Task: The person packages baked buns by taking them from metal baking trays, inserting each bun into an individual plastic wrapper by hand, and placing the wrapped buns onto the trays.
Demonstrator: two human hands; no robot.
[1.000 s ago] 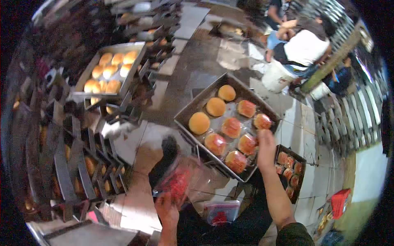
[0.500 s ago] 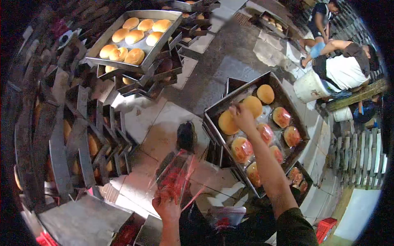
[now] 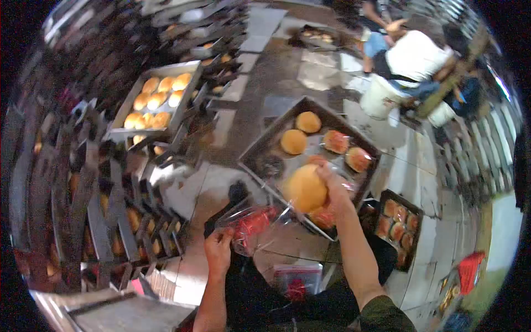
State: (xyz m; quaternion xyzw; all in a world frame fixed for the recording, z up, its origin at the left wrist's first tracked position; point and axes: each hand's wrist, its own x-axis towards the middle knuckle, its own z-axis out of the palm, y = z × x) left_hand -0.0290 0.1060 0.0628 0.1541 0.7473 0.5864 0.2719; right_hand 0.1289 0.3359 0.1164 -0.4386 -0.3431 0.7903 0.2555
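Note:
A large round golden bun [image 3: 305, 189] is in the grip of my right hand [image 3: 335, 187], raised above the near side of a metal tray [image 3: 345, 122]. Two bare buns, including a bun [image 3: 308, 122] near the far corner, remain in that tray beside several buns in clear red-printed wrappers, such as a wrapped bun [image 3: 358, 159]. My left hand [image 3: 219, 244] pinches the edge of a clear plastic bag with red print [image 3: 253, 226], to the left of the bun. On my lap lies a stack of similar bags [image 3: 297, 281].
A smaller tray of wrapped buns [image 3: 397, 226] is on the floor at right. Stacked metal trays [image 3: 119, 221] fill the left, and a tray of bare buns [image 3: 191, 74] tops a stack. People sit near a white bucket [image 3: 379, 98]. A red basket [image 3: 471, 272] stands at lower right.
My right hand has lifted a bun from the tray's left corner toward me. My left hand has raised the bag, which now looks more opened out. The whole view has shifted.

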